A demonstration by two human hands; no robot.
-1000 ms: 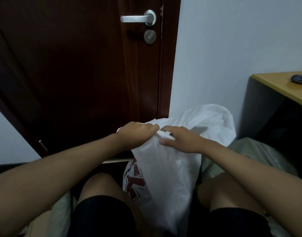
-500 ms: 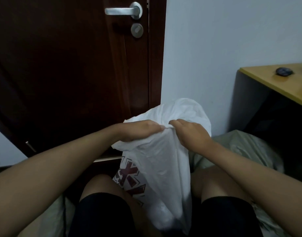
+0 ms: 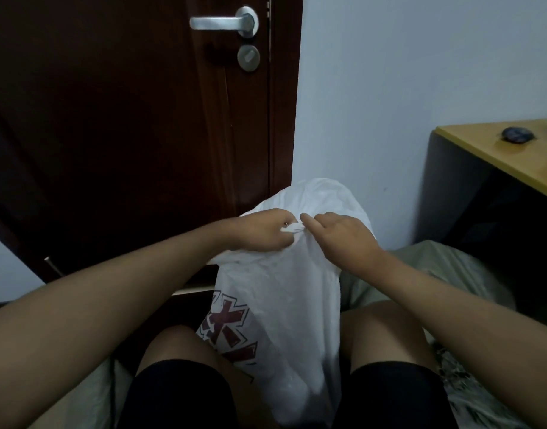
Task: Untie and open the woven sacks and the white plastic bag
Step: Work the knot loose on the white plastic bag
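Note:
A white plastic bag (image 3: 284, 305) with dark red printed marks stands upright between my knees. Its top is gathered into a small twisted knot between my hands. My left hand (image 3: 259, 232) pinches that knot with curled fingers. My right hand (image 3: 340, 236) is right beside it, fingers curled onto the bag's neck, the index finger pointing at the knot. A pale greenish woven sack (image 3: 445, 274) lies behind my right knee, and another sack (image 3: 89, 394) shows under my left leg.
A dark wooden door (image 3: 126, 119) with a silver handle (image 3: 222, 22) is straight ahead. A pale wall (image 3: 389, 88) stands to its right. A wooden desk (image 3: 498, 156) with a small dark object (image 3: 300, 135) sits at the right.
The view shifted slightly. My hands have drawn closer on the bag's neck, and the left hand now pinches the small knot instead of a broad fold of plastic.

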